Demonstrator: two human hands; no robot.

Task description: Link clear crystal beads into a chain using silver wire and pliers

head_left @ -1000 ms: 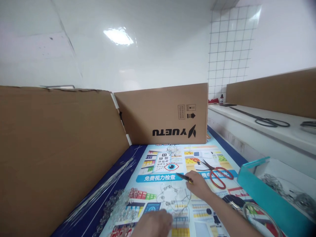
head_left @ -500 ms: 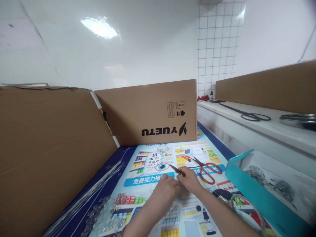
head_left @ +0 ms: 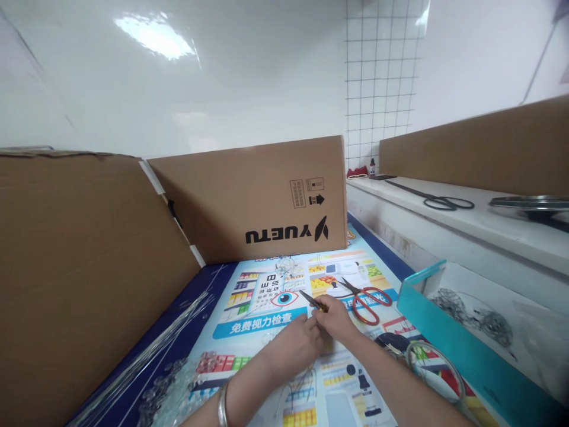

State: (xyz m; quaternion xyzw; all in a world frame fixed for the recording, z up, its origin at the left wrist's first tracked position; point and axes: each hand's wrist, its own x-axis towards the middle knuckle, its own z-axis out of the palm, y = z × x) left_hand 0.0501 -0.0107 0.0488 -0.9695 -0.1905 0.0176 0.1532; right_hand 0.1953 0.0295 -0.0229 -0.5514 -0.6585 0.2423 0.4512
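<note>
My right hand [head_left: 335, 317] is closed around slim pointed pliers [head_left: 312, 300], whose dark jaws point up and to the left. My left hand [head_left: 300, 341], with a silver bangle at its wrist, is closed with its fingers bunched against the right hand. Whatever it pinches is hidden by the fingers. Both hands are over a printed poster [head_left: 253, 323] on the table. Red-handled scissors [head_left: 364, 302] lie partly spread just beyond the right hand. Thin wire pieces [head_left: 296, 391] lie below the left hand.
Clear beads [head_left: 178, 388] are heaped at lower left beside long thin wires [head_left: 146, 356]. A teal-edged box [head_left: 466, 347] at right contains wire bundles [head_left: 493, 326]. Cardboard [head_left: 249, 201] stands behind and at left. Black scissors [head_left: 438, 198] rest on the white ledge.
The view has turned slightly right, so the surroundings appear shifted left. My left hand has drawn closer to the right one, and its bangle now shows. The pliers stay in my right hand.
</note>
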